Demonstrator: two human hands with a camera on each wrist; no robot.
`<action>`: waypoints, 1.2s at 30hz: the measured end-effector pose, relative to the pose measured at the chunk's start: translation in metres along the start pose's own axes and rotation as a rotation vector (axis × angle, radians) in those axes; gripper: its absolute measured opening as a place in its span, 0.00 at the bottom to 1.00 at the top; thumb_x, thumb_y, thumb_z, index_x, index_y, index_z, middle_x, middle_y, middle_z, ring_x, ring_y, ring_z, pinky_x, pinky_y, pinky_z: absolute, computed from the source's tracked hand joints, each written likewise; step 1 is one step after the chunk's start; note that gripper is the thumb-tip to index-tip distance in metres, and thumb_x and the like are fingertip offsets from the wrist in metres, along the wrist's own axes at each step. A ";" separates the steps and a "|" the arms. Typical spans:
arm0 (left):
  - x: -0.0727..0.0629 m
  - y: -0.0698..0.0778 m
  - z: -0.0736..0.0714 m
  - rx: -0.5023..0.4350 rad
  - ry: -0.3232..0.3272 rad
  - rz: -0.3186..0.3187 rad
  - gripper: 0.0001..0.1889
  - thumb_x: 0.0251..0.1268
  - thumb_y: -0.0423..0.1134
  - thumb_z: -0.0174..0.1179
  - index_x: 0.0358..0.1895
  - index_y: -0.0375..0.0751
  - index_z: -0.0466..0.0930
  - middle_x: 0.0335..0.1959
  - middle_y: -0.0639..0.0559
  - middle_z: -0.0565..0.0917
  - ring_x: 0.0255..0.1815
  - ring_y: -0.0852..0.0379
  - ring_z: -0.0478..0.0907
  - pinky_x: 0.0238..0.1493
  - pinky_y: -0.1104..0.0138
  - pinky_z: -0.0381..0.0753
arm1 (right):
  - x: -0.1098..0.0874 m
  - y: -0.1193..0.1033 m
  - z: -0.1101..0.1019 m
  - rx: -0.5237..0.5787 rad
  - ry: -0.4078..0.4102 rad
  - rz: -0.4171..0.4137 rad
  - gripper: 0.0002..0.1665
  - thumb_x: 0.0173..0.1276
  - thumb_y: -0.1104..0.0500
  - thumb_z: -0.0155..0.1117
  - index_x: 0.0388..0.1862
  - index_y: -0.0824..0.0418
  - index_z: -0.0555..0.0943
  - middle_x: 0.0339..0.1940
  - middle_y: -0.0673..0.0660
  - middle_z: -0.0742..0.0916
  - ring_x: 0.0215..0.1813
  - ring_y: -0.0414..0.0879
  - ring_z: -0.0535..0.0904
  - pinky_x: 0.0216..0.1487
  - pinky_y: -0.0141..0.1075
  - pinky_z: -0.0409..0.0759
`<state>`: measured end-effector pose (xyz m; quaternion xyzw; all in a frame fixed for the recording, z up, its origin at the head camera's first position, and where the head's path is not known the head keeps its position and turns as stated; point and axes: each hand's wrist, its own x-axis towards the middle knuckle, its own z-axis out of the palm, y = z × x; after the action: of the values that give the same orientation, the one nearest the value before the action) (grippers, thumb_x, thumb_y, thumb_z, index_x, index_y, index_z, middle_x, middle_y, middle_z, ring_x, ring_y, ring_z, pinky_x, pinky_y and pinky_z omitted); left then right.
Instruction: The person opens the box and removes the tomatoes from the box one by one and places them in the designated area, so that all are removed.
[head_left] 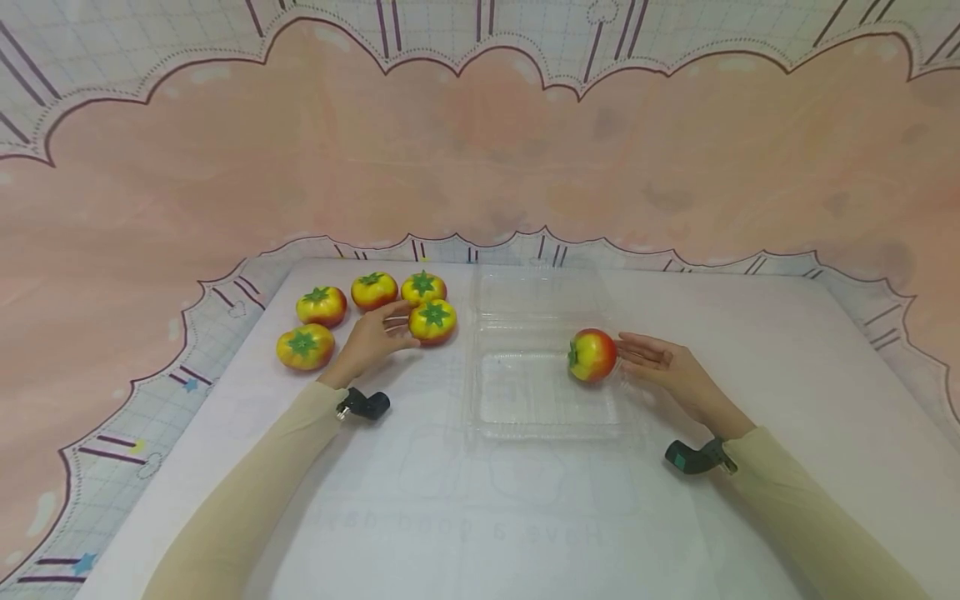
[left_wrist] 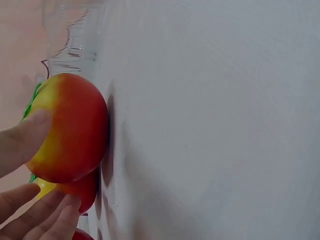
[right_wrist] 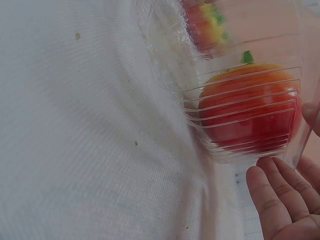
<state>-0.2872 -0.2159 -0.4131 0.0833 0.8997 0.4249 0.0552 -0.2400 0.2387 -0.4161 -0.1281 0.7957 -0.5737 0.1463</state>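
Observation:
At the left, my left hand point(head_left: 375, 337) reaches to the near side of a red-and-yellow toy tomato point(head_left: 432, 322) with a green star-shaped top. In the left wrist view the thumb point(left_wrist: 30, 137) overlaps this tomato point(left_wrist: 75, 130), and the other fingers point(left_wrist: 50, 215) spread below it. My right hand point(head_left: 667, 367) is at the right side of a clear plastic box point(head_left: 487, 400), fingers fairly straight. Another toy tomato point(head_left: 592, 356) lies tilted on its side within the box; the right wrist view shows it point(right_wrist: 250, 110) through the ribbed wall, with fingertips close to that wall.
Several more toy tomatoes point(head_left: 305, 347) sit on the white tabletop point(head_left: 390, 517) around my left hand, one point(head_left: 423, 287) right behind the nearest. The box's lid half point(head_left: 532, 292) lies back, away from me. A patterned cloth point(head_left: 480, 150) hangs behind the table.

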 end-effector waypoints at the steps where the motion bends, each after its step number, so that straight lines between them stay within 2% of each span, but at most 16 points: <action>1: -0.001 0.000 -0.001 -0.005 -0.004 0.004 0.37 0.57 0.38 0.66 0.69 0.37 0.61 0.67 0.38 0.68 0.65 0.40 0.69 0.66 0.52 0.70 | 0.000 0.000 0.000 -0.001 0.001 0.002 0.37 0.68 0.57 0.59 0.70 0.69 0.59 0.69 0.71 0.67 0.50 0.18 0.74 0.53 0.19 0.75; 7: -0.008 0.003 -0.010 -0.058 -0.032 0.001 0.36 0.60 0.38 0.63 0.70 0.38 0.58 0.68 0.38 0.66 0.68 0.40 0.66 0.67 0.50 0.68 | 0.000 0.002 0.000 -0.001 0.000 0.001 0.37 0.67 0.56 0.60 0.70 0.68 0.59 0.69 0.71 0.67 0.50 0.18 0.74 0.53 0.20 0.76; 15: -0.014 0.007 -0.018 -0.191 -0.037 0.014 0.36 0.62 0.36 0.61 0.71 0.36 0.55 0.70 0.37 0.64 0.69 0.39 0.64 0.68 0.51 0.66 | 0.001 0.005 0.001 0.005 -0.003 -0.007 0.37 0.67 0.55 0.60 0.70 0.67 0.60 0.69 0.70 0.67 0.52 0.18 0.74 0.54 0.20 0.75; 21: -0.018 0.016 -0.022 -0.185 -0.018 0.020 0.36 0.62 0.38 0.61 0.72 0.37 0.55 0.69 0.37 0.66 0.69 0.41 0.65 0.68 0.53 0.66 | 0.001 0.003 0.001 -0.001 -0.004 0.001 0.37 0.67 0.55 0.60 0.70 0.67 0.60 0.69 0.70 0.67 0.52 0.18 0.74 0.54 0.21 0.75; 26: -0.022 0.027 -0.022 -0.196 -0.032 0.034 0.33 0.64 0.35 0.59 0.71 0.38 0.57 0.67 0.36 0.67 0.69 0.40 0.65 0.67 0.53 0.68 | 0.001 0.004 0.000 -0.001 0.001 0.008 0.38 0.67 0.55 0.61 0.71 0.67 0.60 0.69 0.70 0.67 0.52 0.18 0.74 0.54 0.21 0.76; 31: -0.027 0.039 -0.019 -0.196 -0.051 0.070 0.30 0.64 0.31 0.57 0.69 0.35 0.60 0.66 0.34 0.69 0.68 0.37 0.65 0.64 0.51 0.70 | 0.000 0.002 0.001 -0.005 0.002 0.006 0.38 0.67 0.55 0.61 0.70 0.68 0.59 0.69 0.70 0.68 0.52 0.19 0.74 0.55 0.22 0.75; 36: -0.026 0.048 -0.016 -0.200 -0.067 0.113 0.30 0.64 0.33 0.58 0.69 0.35 0.60 0.66 0.34 0.68 0.68 0.38 0.66 0.64 0.50 0.70 | -0.001 0.000 0.000 -0.019 0.003 -0.009 0.37 0.68 0.55 0.60 0.70 0.69 0.59 0.68 0.70 0.68 0.53 0.20 0.75 0.55 0.22 0.75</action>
<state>-0.2594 -0.2037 -0.3652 0.1420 0.8444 0.5119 0.0691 -0.2388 0.2393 -0.4158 -0.1320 0.8008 -0.5668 0.1413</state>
